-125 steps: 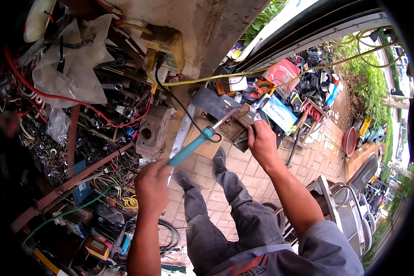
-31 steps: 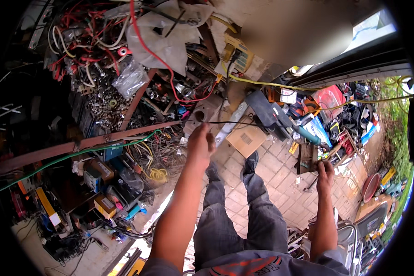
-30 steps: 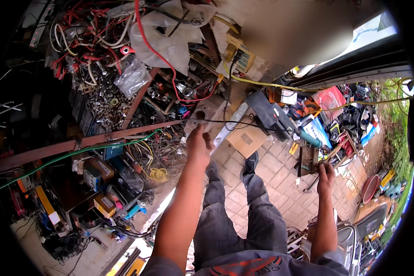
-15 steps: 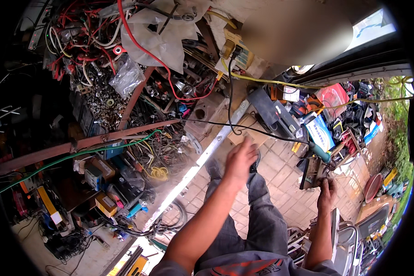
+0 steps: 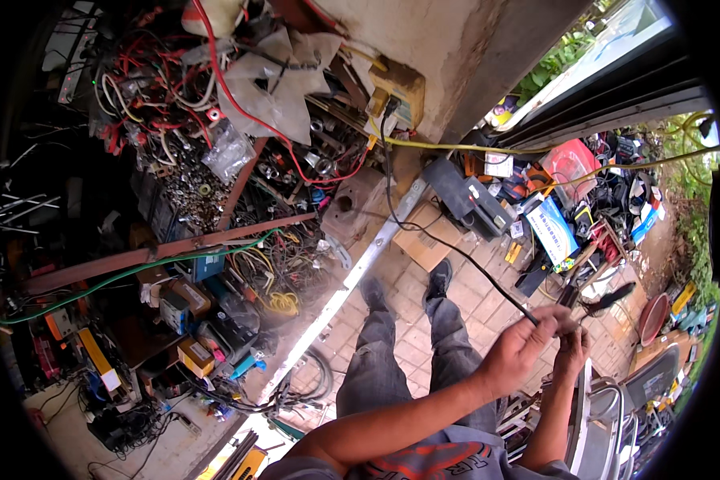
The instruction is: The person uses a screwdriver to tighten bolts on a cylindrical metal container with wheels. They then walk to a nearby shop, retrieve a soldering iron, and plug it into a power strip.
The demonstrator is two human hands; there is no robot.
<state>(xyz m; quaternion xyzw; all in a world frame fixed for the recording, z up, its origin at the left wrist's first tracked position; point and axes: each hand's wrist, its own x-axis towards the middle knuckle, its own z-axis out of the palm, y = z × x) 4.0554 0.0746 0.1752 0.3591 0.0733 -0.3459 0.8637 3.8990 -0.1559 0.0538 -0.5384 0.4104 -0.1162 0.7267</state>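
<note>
My left hand [image 5: 516, 356] is closed at the lower right, where the black power cord [image 5: 476, 266] runs down into its fingers. Close beside it, my right hand [image 5: 571, 356] is closed too, fingertips up, almost touching the left. What the right fingers hold is blurred and partly hidden. Just beyond the fingertips appear a dark, narrow piece [image 5: 568, 296] and a long, dark, rounded piece [image 5: 610, 297]; I cannot tell whether these are gripped. The cord comes from a yellow socket box [image 5: 398, 92] at the wall.
A long metal bar [image 5: 352, 276] slants across the paving, left of my feet. Ahead lie a cardboard box [image 5: 426, 240] and a dark case [image 5: 468, 200]. Tangled wires and metal parts [image 5: 192, 172] fill the left; boxes and tools crowd the right. A metal frame [image 5: 588, 408] stands beside my right arm.
My left hand has moved right, from above my feet to beside my right hand, and closed on the cord. The teal tool at the cord's end no longer shows. The view has shifted slightly.
</note>
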